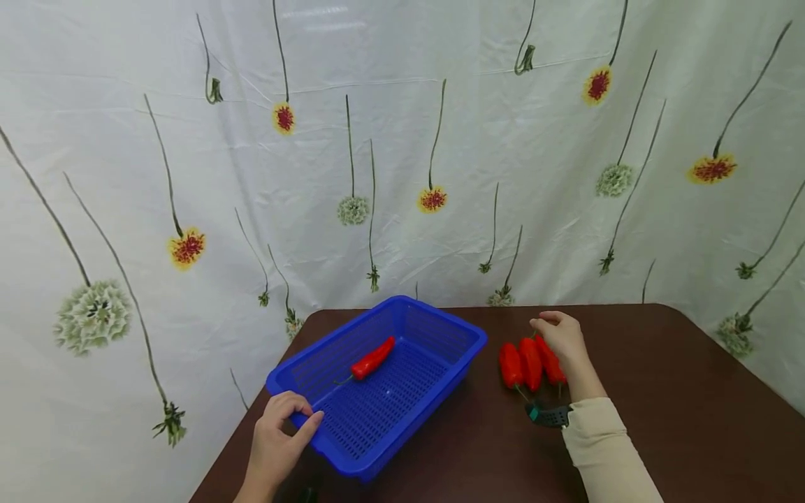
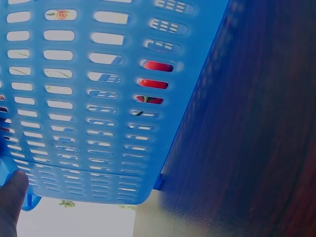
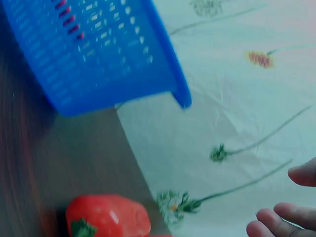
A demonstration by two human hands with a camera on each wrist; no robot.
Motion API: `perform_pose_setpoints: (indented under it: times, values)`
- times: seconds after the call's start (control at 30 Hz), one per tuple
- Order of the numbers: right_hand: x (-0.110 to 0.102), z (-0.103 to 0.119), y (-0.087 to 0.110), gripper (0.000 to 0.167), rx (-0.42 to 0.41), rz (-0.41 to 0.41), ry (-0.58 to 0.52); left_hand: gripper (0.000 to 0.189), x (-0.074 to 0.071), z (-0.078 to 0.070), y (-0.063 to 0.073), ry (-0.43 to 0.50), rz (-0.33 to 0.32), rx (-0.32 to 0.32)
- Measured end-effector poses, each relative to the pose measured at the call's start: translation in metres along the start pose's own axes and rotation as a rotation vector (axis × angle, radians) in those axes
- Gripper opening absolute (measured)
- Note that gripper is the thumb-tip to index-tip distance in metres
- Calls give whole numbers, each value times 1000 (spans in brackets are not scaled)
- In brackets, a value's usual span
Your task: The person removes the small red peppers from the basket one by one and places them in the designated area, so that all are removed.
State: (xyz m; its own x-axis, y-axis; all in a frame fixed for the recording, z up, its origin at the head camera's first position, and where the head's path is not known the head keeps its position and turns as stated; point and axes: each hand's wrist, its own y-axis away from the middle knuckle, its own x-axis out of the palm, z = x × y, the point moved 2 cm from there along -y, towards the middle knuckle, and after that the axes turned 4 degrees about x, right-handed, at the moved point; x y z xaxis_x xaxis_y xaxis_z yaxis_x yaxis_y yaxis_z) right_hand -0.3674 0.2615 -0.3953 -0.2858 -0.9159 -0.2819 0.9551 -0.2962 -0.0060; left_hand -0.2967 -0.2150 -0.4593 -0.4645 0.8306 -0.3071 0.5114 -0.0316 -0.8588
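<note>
A blue plastic basket [image 1: 402,384] with slotted walls stands on the table, and one red pepper [image 1: 373,358] lies inside it. My left hand [image 1: 277,434] grips the rim at the basket's near left corner; one finger [image 2: 14,195] shows against the slotted side in the left wrist view. To the right of the basket, three red peppers [image 1: 530,363] lie side by side with green stems. Over the rightmost of them hovers my right hand [image 1: 562,340]. The right wrist view shows its thumb [image 3: 303,174] and fingers apart, with nothing between them.
The brown table [image 1: 654,391] extends to the right and toward the front. Behind it hangs a white cloth [image 1: 390,63] printed with flowers. A black band [image 1: 548,416] is on the right wrist. A small dark item [image 1: 308,494] shows at the bottom edge, too cut off to identify.
</note>
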Motion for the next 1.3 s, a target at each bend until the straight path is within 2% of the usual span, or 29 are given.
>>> perform_pose_setpoints:
  times: [0.27,0.5,0.77,1.03,1.17,1.3]
  values:
    - [20,11,9,48,-36,117,-32,36,-1,1,2,-6,15,-24]
    - [39,13,13,45,-42,207,-70,37,0,1,2,3,-3,-1]
    - [67,27,17,43,-57,297,-138,36,0,1,0,0,-7,-4]
    - [99,51,17,47,-117,457,-68,38,0,0,0,-4,-14,13]
    - [111,62,15,47,-117,489,-63,37,0,0,-1,-6,-10,-5]
    - [122,73,12,49,-101,522,-8,36,-1,-2,0,-8,-8,-32]
